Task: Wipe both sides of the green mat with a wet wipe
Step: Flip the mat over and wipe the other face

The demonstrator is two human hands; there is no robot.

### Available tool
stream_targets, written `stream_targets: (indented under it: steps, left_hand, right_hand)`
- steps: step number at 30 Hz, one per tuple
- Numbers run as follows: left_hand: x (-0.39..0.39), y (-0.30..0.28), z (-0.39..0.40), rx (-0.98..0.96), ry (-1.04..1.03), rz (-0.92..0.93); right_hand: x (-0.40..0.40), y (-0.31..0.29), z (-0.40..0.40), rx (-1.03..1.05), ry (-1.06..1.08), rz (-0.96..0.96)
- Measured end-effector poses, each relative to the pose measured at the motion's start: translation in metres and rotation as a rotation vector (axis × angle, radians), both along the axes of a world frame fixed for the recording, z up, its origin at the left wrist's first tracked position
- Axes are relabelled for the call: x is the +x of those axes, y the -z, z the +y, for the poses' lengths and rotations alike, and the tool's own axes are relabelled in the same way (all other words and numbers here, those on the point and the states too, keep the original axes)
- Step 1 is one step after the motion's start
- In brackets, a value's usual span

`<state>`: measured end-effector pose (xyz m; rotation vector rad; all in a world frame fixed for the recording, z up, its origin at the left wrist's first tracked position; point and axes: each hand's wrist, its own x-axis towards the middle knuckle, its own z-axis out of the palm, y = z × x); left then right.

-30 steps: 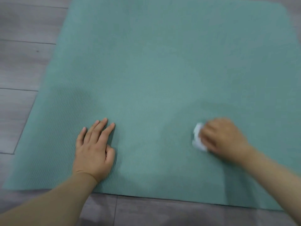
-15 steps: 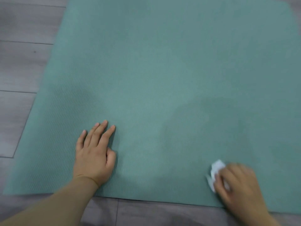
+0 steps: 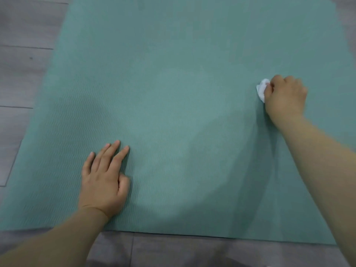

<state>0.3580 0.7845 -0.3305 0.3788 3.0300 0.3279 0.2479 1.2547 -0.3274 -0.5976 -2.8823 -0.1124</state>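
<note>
most of the wipe (image 3: 261, 90) is hidden inside the right hand (image 3: 285, 97), only a crumpled white edge showing at the fingers (image 3: 270, 87); that hand is motion-blurred. the mat (image 3: 183, 93) runs past the top edge of the frame, and its near right corner is covered by the right forearm (image 3: 323, 160), which is cut off at the right edge. the left forearm (image 3: 57, 239) leaves by the bottom edge. the left hand (image 3: 105, 180) covers the mat beneath its palm. the floor (image 3: 23, 74) is cut off at the left and bottom edges.
</note>
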Motion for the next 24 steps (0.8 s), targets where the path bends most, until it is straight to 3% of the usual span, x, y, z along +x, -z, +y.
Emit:
stream_targets:
  steps: [6, 11, 18, 24]
  left_hand:
    - [0.0, 0.001, 0.001, 0.012, -0.009, 0.031]
    - [0.0, -0.001, 0.002, 0.027, -0.024, 0.049]
    - [0.001, -0.002, 0.004, 0.036, -0.033, 0.039]
    - [0.002, -0.001, 0.002, 0.035, -0.029, 0.02]
  right_hand:
    - [0.123, 0.009, -0.043, -0.096, 0.01, 0.096]
    - [0.219, 0.006, -0.072, -0.182, -0.063, 0.056]
    - [0.279, 0.004, -0.098, -0.183, -0.057, 0.034]
    - [0.299, -0.005, -0.114, -0.141, -0.051, -0.092]
